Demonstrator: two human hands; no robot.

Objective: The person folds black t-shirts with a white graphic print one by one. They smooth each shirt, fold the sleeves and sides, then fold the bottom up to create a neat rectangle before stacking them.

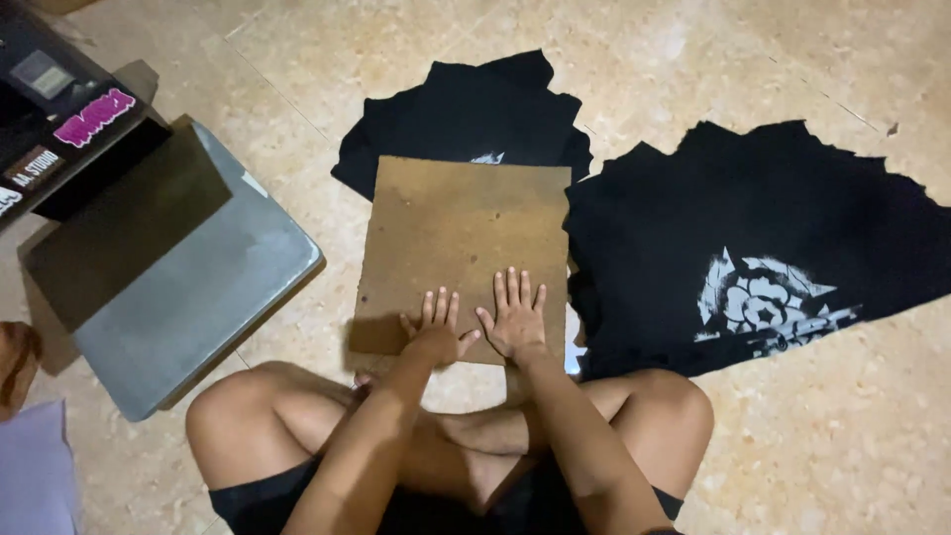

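A square brown board [456, 233] lies flat on the floor on top of a stack of black shirts [466, 109]. My left hand [436, 327] and my right hand [515, 312] rest side by side, palms down and fingers spread, on the board's near edge. Neither hand grips anything. A white print peeks out from under the board's far edge. My crossed bare legs sit just below the board.
A second pile of black shirts [753, 228] with a white printed design [763, 302] spreads to the right. A heat press with a grey lower plate [198, 297] and a raised dark upper plate [129, 213] stands at left. The floor is beige tile [842, 436].
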